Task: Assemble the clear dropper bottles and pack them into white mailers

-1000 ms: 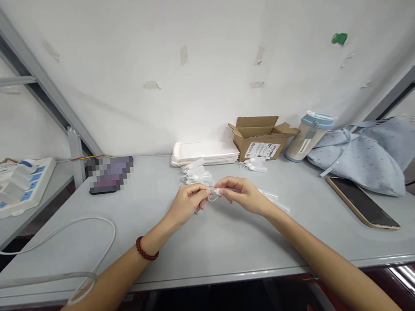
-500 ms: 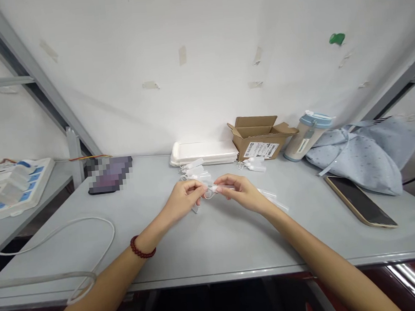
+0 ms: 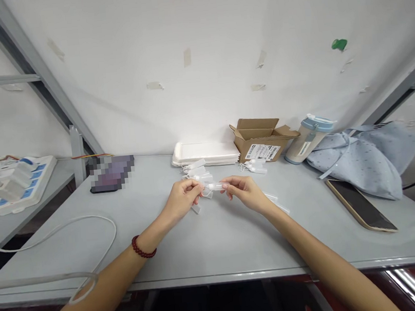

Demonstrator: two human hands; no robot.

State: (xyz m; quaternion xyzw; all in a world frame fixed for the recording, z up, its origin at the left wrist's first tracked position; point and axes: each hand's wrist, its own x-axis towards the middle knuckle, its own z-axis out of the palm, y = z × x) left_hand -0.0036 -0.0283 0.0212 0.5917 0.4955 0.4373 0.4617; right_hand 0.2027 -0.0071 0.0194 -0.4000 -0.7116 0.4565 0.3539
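Note:
My left hand [image 3: 182, 198] and my right hand [image 3: 243, 190] meet above the middle of the grey table [image 3: 216, 242]. Both pinch a small clear plastic tube [image 3: 214, 186] that lies sideways between their fingertips, with a thin white string looped near its left end. My left wrist wears a dark red bead bracelet [image 3: 141, 248]. Just behind the hands lies a small heap of similar white tubes with strings [image 3: 197, 171]. Another little group of them [image 3: 255, 166] lies in front of the cardboard box [image 3: 262, 138].
A stack of white trays [image 3: 205, 153] sits at the back. To the right are a lidded cup [image 3: 309, 137], a blue cloth bag [image 3: 365, 157] and a phone [image 3: 360, 205]. A dark device [image 3: 111, 173], white cable [image 3: 71, 227] and power strip [image 3: 15, 186] are left.
The hands have drawn slightly apart, and the tube now shows lengthwise between the fingertips. The view has shifted a little.

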